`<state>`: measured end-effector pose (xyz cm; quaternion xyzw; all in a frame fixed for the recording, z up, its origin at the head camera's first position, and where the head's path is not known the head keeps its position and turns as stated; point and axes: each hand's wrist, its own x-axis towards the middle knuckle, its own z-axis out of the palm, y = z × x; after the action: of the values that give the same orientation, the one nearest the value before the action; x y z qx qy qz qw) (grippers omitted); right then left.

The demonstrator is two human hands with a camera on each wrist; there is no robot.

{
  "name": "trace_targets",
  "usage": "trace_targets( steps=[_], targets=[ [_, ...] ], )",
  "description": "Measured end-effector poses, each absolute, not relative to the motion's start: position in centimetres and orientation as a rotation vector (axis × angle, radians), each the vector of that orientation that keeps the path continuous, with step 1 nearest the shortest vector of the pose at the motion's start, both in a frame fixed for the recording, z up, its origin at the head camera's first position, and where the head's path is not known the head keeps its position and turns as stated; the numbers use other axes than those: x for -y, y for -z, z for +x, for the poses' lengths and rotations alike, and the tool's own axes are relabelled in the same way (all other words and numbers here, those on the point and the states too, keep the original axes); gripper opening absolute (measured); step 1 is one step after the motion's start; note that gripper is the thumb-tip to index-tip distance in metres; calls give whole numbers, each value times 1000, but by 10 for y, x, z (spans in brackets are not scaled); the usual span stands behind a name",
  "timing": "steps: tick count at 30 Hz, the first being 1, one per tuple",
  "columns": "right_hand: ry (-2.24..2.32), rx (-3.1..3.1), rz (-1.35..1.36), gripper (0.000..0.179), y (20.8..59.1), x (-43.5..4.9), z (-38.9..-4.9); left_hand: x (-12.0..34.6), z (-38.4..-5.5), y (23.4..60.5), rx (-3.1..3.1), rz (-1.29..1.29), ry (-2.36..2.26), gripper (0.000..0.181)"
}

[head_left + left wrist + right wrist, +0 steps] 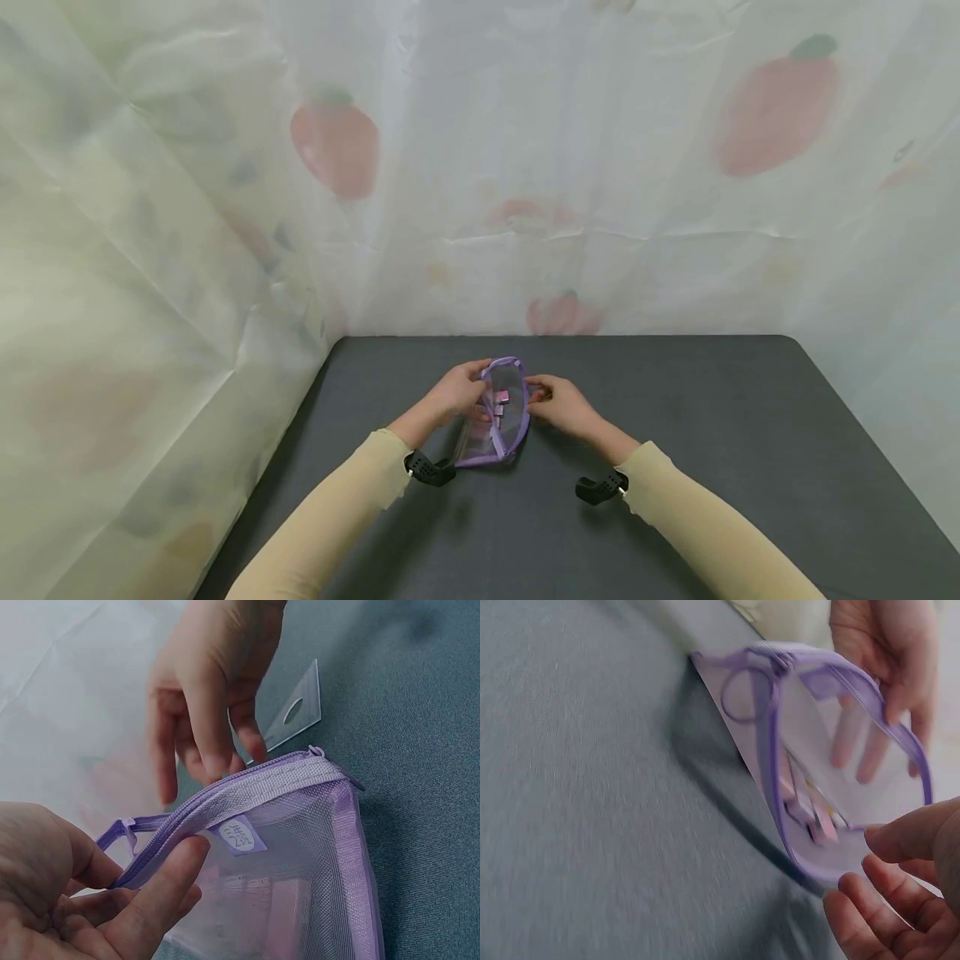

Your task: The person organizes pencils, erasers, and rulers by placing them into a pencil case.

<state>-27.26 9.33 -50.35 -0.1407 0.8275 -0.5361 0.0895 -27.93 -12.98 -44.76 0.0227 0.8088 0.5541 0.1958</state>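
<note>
A see-through pouch [512, 433] with purple zipper edging lies tilted on the dark table, its mouth gaping towards my right side. My left hand [459, 392] pinches the far rim, the thumb against the outer wall in the left wrist view. My right hand [564, 407] is at the opposite side, its thumb tip close to the rim and its fingers spread and slightly bent. Small pink items [821, 817] lie inside the pouch. In the left wrist view, a clear set square [307, 705] shows past the pouch beside the right fingertips; whether they hold it I cannot tell.
The dark table [675, 467] reaches out on both sides of the pouch. A pale curtain [480, 167] with strawberry prints hangs behind the table's back edge and along its left side. Black straps [429, 469] sit at both wrists.
</note>
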Motion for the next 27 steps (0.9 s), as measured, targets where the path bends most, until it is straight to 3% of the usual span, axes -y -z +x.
trace_targets(
  steps=[13, 27],
  targets=[
    [1404, -2671, -367, 49, 504, -144, -261, 129, -282, 451, -2259, 69, -1571, 58],
    [1058, -2916, -368, 55, 518, -165, -249, 131, -282, 450, -2252, 78, -1576, 59]
  ],
)
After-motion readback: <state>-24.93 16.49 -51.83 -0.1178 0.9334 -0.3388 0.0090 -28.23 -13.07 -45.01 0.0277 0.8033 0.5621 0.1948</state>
